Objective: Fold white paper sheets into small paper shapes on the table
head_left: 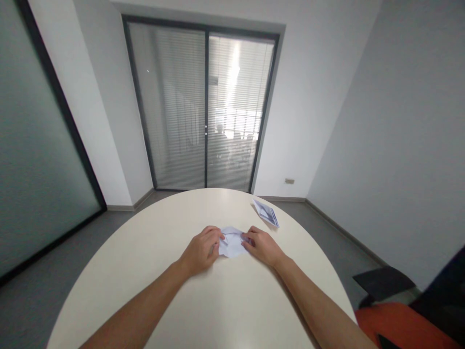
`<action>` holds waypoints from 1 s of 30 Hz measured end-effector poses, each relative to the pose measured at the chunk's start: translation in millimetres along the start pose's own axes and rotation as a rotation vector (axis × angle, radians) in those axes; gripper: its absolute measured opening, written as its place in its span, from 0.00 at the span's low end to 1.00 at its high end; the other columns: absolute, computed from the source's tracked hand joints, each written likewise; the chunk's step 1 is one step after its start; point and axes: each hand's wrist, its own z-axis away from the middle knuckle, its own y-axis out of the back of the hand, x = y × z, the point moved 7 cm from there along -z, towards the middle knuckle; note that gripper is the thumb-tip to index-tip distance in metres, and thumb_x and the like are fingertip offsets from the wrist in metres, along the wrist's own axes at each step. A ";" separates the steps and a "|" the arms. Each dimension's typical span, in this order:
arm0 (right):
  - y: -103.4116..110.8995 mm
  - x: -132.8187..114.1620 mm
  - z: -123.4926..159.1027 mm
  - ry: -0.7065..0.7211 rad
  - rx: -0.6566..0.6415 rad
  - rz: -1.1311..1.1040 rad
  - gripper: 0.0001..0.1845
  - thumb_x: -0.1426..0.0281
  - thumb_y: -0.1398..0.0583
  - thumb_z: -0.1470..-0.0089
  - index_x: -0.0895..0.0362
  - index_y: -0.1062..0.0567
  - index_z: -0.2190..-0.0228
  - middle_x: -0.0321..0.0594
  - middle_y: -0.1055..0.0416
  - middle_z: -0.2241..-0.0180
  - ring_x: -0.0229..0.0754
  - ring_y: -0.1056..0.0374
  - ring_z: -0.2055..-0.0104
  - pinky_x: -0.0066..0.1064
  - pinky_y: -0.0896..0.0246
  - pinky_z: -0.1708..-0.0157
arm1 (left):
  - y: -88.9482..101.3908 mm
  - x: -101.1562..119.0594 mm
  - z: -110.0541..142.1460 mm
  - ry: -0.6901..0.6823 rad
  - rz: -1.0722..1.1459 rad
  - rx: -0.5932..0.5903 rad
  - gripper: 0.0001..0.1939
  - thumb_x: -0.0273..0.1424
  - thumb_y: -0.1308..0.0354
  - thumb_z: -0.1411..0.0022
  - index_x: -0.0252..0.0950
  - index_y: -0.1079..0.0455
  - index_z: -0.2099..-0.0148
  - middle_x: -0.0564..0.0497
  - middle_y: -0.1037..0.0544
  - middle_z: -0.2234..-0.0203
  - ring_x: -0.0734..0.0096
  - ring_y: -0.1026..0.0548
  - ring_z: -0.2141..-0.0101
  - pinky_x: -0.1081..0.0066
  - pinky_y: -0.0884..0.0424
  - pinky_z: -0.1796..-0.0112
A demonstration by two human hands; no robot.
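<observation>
A small sheet of white paper (232,246) with creases and folds lies over the middle of the table. At its left edge is my left hand (204,249), thumb and fingers closed on the paper. My right hand (262,245) pinches the right edge the same way. Parts of both paper edges are hidden under my fingers. Beyond my right hand, a folded printed paper (266,213) with a bluish-grey picture rests near the far right of the table, apart from both hands.
The round cream table (152,252) spreads under both forearms. To the right stands a chair with an orange seat (403,325) and a black armrest (384,283). Behind the table are a glass door with blinds (232,116) and a wall socket (289,181).
</observation>
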 end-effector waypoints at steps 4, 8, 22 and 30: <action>-3.6 4.1 0.1 -0.044 0.037 -0.010 0.10 0.68 0.40 0.40 0.52 0.19 0.60 0.41 0.28 0.62 0.41 0.31 0.67 0.32 0.38 0.63 | -0.6 -3.6 1.9 -0.009 -0.019 0.007 0.12 0.23 0.54 0.35 0.37 0.29 0.60 0.45 0.21 0.56 0.59 0.30 0.47 0.56 0.31 0.44; -5.8 -0.2 -1.7 -0.038 0.047 0.059 0.12 0.68 0.44 0.37 0.54 0.20 0.64 0.42 0.28 0.63 0.42 0.30 0.64 0.33 0.36 0.61 | -1.8 -9.2 3.5 0.032 -0.044 0.018 0.12 0.23 0.53 0.35 0.37 0.28 0.60 0.46 0.21 0.55 0.59 0.31 0.46 0.55 0.31 0.43; 3.3 29.9 0.2 -0.211 0.377 -0.428 0.17 0.53 0.51 0.33 0.52 0.33 0.60 0.41 0.30 0.66 0.46 0.30 0.64 0.39 0.33 0.62 | -7.0 -50.0 14.6 0.361 -0.169 0.060 0.18 0.29 0.40 0.39 0.40 0.32 0.47 0.46 0.24 0.48 0.58 0.28 0.47 0.59 0.30 0.46; -4.4 34.2 -0.7 -0.270 0.413 -0.656 0.19 0.48 0.51 0.35 0.50 0.38 0.58 0.42 0.32 0.66 0.47 0.31 0.63 0.41 0.27 0.61 | 4.4 -50.4 13.9 0.481 -0.108 0.211 0.10 0.35 0.51 0.29 0.40 0.29 0.56 0.49 0.20 0.60 0.64 0.23 0.57 0.66 0.30 0.54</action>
